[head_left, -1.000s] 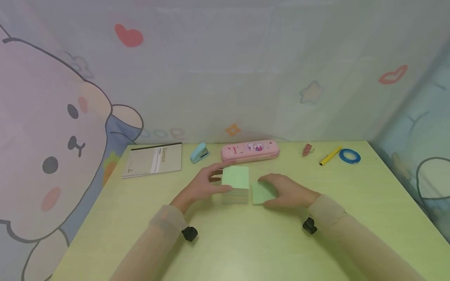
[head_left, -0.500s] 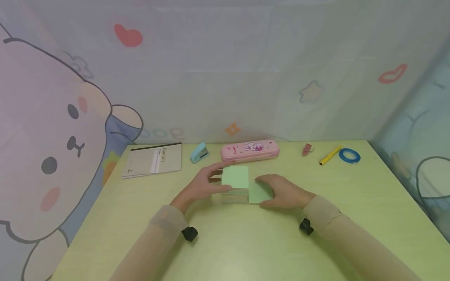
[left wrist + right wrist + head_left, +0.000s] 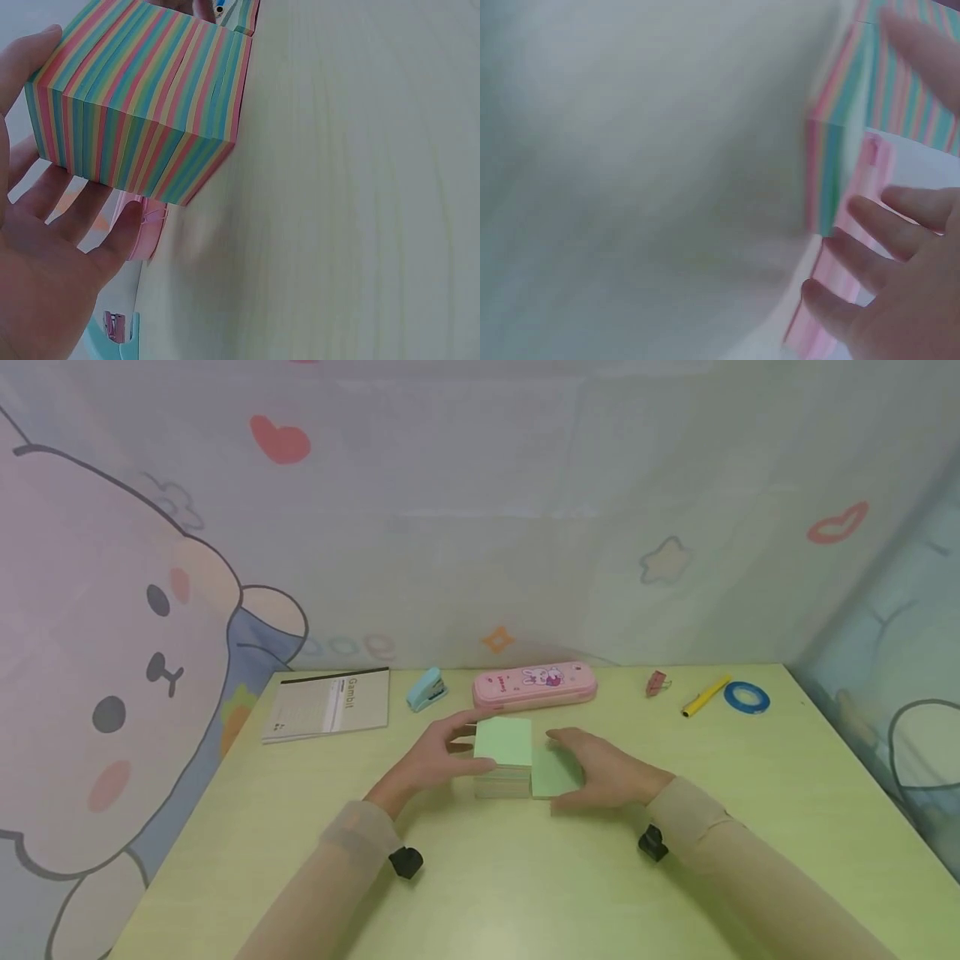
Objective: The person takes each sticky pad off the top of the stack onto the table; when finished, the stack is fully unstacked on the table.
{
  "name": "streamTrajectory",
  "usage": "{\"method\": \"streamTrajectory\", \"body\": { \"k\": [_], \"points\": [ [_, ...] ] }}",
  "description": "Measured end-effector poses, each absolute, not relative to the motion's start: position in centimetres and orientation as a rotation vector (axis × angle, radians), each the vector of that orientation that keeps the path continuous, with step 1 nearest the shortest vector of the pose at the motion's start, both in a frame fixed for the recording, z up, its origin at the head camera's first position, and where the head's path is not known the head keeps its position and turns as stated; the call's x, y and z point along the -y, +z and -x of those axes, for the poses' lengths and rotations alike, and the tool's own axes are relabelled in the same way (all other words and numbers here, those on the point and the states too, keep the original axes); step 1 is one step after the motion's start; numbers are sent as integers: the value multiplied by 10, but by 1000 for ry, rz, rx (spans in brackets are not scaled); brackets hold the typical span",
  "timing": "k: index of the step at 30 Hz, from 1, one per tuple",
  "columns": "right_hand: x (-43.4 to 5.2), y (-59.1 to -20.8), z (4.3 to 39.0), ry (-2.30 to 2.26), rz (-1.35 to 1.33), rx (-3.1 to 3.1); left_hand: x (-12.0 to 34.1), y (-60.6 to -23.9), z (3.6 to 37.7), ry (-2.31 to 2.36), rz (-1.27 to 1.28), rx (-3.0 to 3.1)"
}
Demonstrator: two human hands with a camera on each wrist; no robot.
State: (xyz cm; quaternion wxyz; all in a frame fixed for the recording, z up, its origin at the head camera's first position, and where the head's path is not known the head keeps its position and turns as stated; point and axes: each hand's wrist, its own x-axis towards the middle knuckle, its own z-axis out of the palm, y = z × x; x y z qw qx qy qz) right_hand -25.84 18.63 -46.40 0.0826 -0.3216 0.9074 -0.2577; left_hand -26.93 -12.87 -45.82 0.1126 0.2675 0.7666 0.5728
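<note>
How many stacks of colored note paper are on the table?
2. The taller stack stands at the table's middle, with the left hand on its left side. The lower stack lies right beside it, under the right hand. None seems hidden.

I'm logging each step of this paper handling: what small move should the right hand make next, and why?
Probably lift the loose green sheet clear of the table. The right hand rests on it beside the striped note block, which the left hand steadies from the other side.
</note>
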Motion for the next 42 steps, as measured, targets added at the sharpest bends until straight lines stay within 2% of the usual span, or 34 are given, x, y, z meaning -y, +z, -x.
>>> {"method": "streamTrajectory", "body": {
  "k": [8, 20, 30, 42],
  "points": [
    [-153, -436, 260, -1157, 1194, -2604, 129, -461, 267, 1693, -799, -2249],
    [-130, -429, 260, -1074, 1270, -2712, 128, -464, 268, 1669, -837, -2265],
    [-160, -431, 258, -1027, 1122, -2748, 130, -464, 269, 1641, -806, -2273],
    [-229, -445, 252, -886, 920, -2884, 131, -467, 268, 1678, -768, -2243]
  ]
}}
